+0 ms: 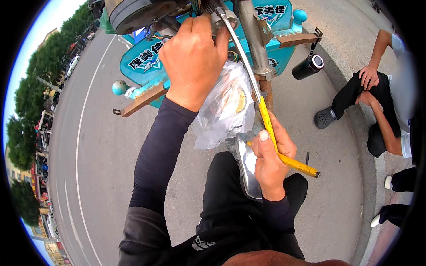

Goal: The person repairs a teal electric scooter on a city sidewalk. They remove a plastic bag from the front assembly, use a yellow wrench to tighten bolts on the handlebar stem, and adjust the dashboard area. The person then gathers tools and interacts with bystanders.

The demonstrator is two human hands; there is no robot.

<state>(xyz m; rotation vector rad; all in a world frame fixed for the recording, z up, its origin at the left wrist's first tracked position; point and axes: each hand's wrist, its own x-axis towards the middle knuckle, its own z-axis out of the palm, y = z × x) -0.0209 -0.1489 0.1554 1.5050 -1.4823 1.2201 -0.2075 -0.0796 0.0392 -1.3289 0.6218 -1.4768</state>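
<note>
Pliers [248,75] with yellow handles run lengthwise from near right up to far left, jaws at the vehicle's steering column [255,40]. My right hand [270,159] has its grip pinching the handles; my left hand [193,57] is clenched around the parts at the column, beside a clear plastic bag [224,111].

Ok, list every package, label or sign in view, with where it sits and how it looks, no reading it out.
Teal panel: on the vehicle's frame, upper left, below the left hand; curved shape, white lettering on a dark band.
Second teal panel: top centre-right of the vehicle; same teal with white lettering.
Clear plastic bag: hangs between both hands, crumpled, see-through, contents unclear.
Small white logo: on the person's black clothing, bottom centre.
</note>
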